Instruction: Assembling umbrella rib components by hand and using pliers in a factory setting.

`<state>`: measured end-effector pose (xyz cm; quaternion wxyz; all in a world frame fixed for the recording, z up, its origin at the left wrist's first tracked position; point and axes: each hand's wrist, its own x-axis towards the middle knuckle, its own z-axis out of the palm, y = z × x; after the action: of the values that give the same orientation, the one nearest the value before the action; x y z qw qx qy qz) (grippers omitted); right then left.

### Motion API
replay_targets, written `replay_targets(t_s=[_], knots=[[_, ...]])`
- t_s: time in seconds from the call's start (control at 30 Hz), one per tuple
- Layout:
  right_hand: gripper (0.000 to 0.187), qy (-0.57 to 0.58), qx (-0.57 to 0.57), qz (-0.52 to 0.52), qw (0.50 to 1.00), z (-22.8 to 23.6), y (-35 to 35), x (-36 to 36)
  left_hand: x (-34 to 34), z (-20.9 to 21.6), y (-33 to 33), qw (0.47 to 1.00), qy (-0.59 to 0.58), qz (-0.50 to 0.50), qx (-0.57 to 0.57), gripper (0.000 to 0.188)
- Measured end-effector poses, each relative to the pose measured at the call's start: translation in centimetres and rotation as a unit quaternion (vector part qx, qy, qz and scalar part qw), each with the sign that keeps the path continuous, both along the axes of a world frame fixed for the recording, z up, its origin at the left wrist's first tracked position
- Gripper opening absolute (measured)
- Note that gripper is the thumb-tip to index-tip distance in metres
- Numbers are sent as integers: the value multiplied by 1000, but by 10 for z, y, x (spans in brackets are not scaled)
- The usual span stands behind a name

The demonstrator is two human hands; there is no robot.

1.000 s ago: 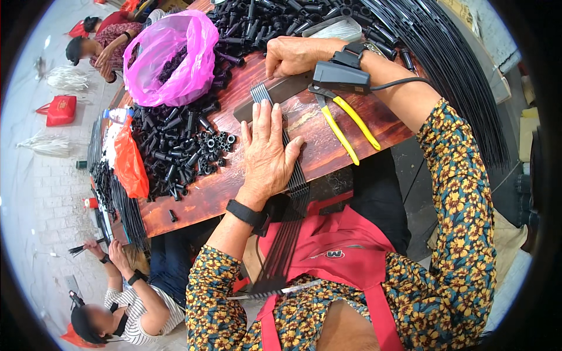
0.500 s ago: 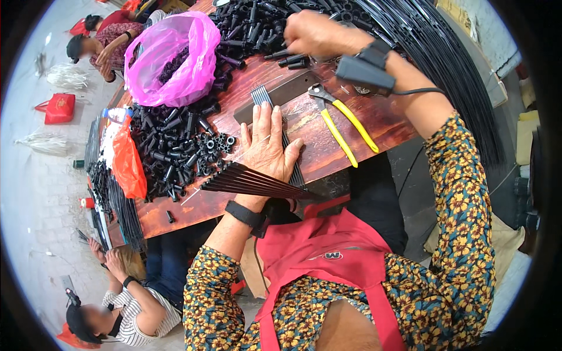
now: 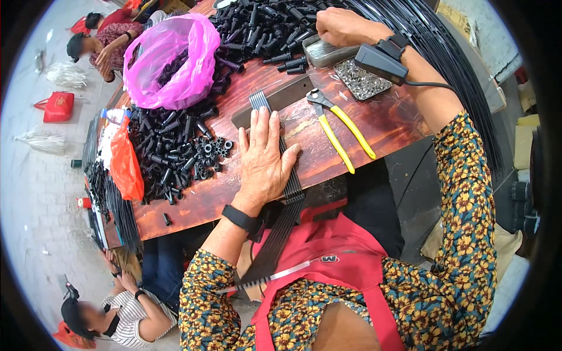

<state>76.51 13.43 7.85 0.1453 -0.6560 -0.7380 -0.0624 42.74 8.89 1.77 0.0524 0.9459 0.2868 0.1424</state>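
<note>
L hand (image 3: 264, 161) nearer, flat, fingers slightly apart, atop black rods (image 3: 293, 186): tips just past fingertips, long axis back twd apron (image 3: 336, 248). R hand (image 3: 346, 28) curled by clear tray (image 3: 332, 62); can't tell grip.

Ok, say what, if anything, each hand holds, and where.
Left hand presses the rods down near their far ends. Right hand, at the clear tray: hold can't be told.

An assembly workshop, shown by heaped black parts (image 3: 174, 146), yellow-handled cutters (image 3: 352, 130) and, seemingly, metal clippings (image 3: 359, 81).
</note>
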Motion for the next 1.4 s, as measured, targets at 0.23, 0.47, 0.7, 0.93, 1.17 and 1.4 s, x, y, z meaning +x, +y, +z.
replay_targets(t_s=[0.23,0.47,0.7,0.93,1.17,1.4], knots=[[16,-13,-63,-16,998,2,-6,-3,1,6,-6,1000,15,7,-13,69],[13,22,-42,9,999,11,-16,1,-1,9,-9,1000,5,4,-11,68],[10,69,96,99,988,5,-12,-42,-1,2,-1,1000,-1,1,10,68],[25,130,-16,140,981,-11,-15,-87,0,1,-5,1000,-4,5,5,71],[29,156,-6,163,974,-22,-14,-92,0,5,-7,1000,9,11,3,70],[31,133,-58,137,980,-19,-9,-96,-2,4,-7,1000,7,5,-1,70]])
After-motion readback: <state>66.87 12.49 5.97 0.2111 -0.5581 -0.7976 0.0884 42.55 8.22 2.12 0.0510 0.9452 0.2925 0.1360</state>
